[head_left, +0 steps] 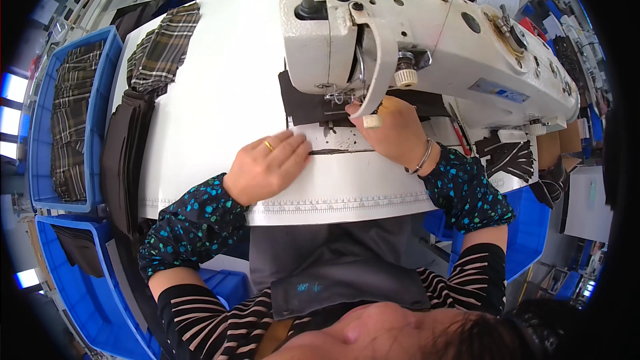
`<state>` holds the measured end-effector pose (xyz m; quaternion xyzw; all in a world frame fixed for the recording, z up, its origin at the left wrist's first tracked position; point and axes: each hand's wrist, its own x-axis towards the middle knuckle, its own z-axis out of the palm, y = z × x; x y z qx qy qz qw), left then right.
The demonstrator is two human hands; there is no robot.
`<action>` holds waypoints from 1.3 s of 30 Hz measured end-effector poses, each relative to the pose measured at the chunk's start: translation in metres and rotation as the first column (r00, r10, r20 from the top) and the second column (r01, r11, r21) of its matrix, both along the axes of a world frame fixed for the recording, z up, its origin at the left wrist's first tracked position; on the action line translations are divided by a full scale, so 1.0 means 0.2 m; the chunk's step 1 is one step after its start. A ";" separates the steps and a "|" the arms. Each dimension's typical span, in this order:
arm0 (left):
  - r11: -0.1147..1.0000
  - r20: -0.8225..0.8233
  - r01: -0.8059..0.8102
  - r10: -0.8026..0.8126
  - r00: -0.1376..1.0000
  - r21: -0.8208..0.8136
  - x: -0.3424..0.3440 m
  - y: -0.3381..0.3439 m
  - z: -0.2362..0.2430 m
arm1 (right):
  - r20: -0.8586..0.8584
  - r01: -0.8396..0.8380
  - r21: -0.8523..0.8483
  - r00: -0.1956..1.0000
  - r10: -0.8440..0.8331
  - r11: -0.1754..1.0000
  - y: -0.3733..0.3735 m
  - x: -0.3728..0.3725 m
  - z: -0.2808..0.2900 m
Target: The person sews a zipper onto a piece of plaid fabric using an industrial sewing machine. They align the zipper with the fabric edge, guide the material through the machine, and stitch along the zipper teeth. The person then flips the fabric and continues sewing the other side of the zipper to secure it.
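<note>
A white sewing machine [320,53] stands over the table, its needle and presser foot [339,98] above a dark piece of cloth [303,103]. My right hand [395,135], with a bracelet at the wrist, reaches in beside the presser foot. Its thumb and forefinger come together there, and the machine's guard partly covers them; what they pinch is too small to make out. Flat on the white tabletop [220,87], left of the metal needle plate [340,139], lies my left hand [267,168]. Its fingers are stretched out, with a ring on one, and it grips nothing.
Plaid pieces [160,50] and a dark cloth stack [125,153] lie along the left table edge. Beyond stands a blue bin [41,127] of plaid cloth. Red-handled scissors [460,135] and dark strips [505,157] lie right. A printed ruler [333,204] borders the front edge.
</note>
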<state>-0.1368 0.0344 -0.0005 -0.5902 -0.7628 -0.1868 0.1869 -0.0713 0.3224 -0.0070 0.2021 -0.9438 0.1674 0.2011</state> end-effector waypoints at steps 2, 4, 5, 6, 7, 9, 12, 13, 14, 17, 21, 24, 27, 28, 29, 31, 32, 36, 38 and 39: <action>0.992 0.188 -0.111 0.119 0.975 -0.056 -0.04 -0.02 -0.02 | -0.012 -0.008 0.049 1.000 0.009 0.999 0.00 0.00 0.00; 0.977 0.170 -0.145 0.171 0.971 -0.154 -0.08 0.01 -0.01 | -0.026 -0.036 0.110 0.999 0.039 0.993 0.01 0.00 0.00; 0.966 0.160 -0.161 0.195 0.968 -0.202 -0.11 0.03 -0.01 | -0.037 -0.054 0.128 0.998 0.059 0.990 0.02 0.00 -0.01; 0.967 0.225 -0.135 0.183 0.957 -0.214 -0.14 0.05 -0.02 | -0.047 -0.066 0.150 0.996 0.074 0.987 0.03 0.00 -0.01; 0.949 0.223 -0.125 0.195 0.955 -0.290 -0.19 0.08 -0.01 | -0.064 -0.047 0.123 0.996 0.055 0.991 0.02 0.00 -0.01; 0.892 0.215 -0.107 0.221 0.951 -0.440 -0.31 0.12 0.03 | -0.099 -0.014 0.066 0.995 0.021 0.998 0.00 -0.01 0.00; 0.939 0.218 -0.038 0.118 0.969 -0.341 -0.49 0.16 -0.05 | -0.117 -0.027 0.129 0.992 0.042 0.991 0.02 -0.04 -0.04; 0.943 0.212 -0.001 0.076 0.974 -0.332 -0.52 0.17 -0.06 | -0.101 0.006 0.142 0.995 0.009 0.990 0.03 -0.04 -0.07; 0.946 0.209 0.018 0.053 0.976 -0.325 -0.54 0.18 -0.06 | -0.086 0.038 0.155 0.996 -0.024 0.987 0.04 -0.04 -0.11; 0.950 0.208 0.052 0.014 0.978 -0.309 -0.56 0.18 -0.09 | -0.060 0.017 0.198 0.998 -0.006 0.980 0.04 -0.03 -0.08; 0.949 0.175 0.015 0.042 0.984 -0.314 -0.53 0.19 -0.07 | -0.119 0.014 0.178 0.993 0.007 0.984 -0.01 -0.03 -0.02; 0.967 0.182 0.015 0.033 0.983 -0.254 -0.52 0.19 -0.08 | -0.001 0.047 0.198 0.999 -0.048 0.979 -0.01 0.01 0.00; 0.969 0.138 -0.007 0.043 0.989 -0.248 -0.52 0.18 -0.09 | 0.081 0.051 0.172 0.995 -0.066 0.984 -0.04 0.03 0.04; 0.965 0.109 -0.021 0.051 0.993 -0.261 -0.52 0.18 -0.09 | 0.083 0.048 0.153 0.995 -0.061 0.987 -0.05 0.03 0.04; 0.967 0.113 -0.023 0.053 0.992 -0.255 -0.52 0.18 -0.10 | 0.084 0.045 0.134 0.995 -0.056 0.990 -0.05 0.03 0.04; 0.969 0.117 -0.024 0.054 0.992 -0.245 -0.52 0.18 -0.11 | 0.091 0.042 0.124 0.994 -0.054 0.991 -0.06 0.03 0.04; 0.971 0.126 -0.025 0.056 0.991 -0.237 -0.52 0.18 -0.11 | 0.094 0.041 0.119 0.994 -0.053 0.992 -0.06 0.04 0.04; 0.976 0.148 -0.019 0.052 0.988 -0.219 -0.52 0.18 -0.11 | 0.141 0.036 0.078 0.989 -0.047 0.996 -0.06 0.04 0.06; 0.969 0.148 -0.017 0.055 0.987 -0.245 -0.52 0.18 -0.10 | 0.174 0.014 0.031 0.985 -0.019 0.999 -0.09 0.05 0.10; 0.963 0.147 -0.017 0.058 0.987 -0.268 -0.52 0.18 -0.08 | 0.184 0.006 0.047 0.983 -0.015 0.999 -0.08 0.06 0.09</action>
